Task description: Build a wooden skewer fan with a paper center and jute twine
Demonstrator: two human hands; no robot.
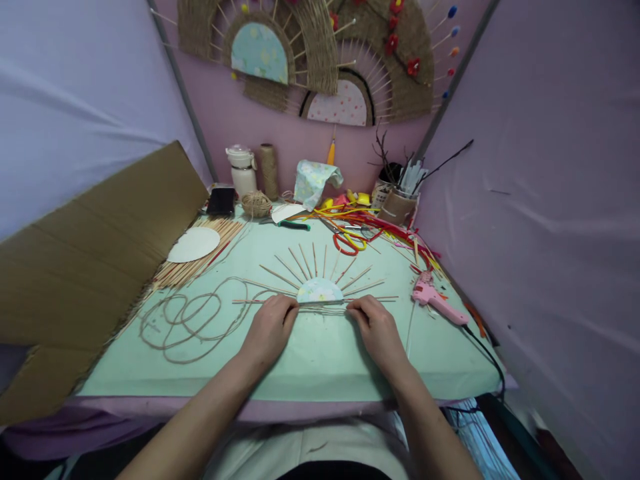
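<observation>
A half-round piece covered in pale floral cloth (321, 291) lies on the table with thin wooden sticks (315, 259) fanning out from its curved side. Just below its straight edge, several strands of jute twine (323, 310) stretch between my two hands. My left hand (273, 325) pinches the twine near the half-round's left corner. At the right corner, my right hand (373, 325) has its fingertips closed on the other end of the strands. A long loose length of twine curls in loops on the table left of my left hand. My fingers partly cover the lowest sticks.
A pink glue gun (437, 300) with a black cord lies at the right. Red-handled scissors (349, 244), green-handled pliers (294, 226) and colourful strips sit farther back. A large cardboard sheet (100, 260) leans at the left beside a stick pile with a white oval (194, 245) on it.
</observation>
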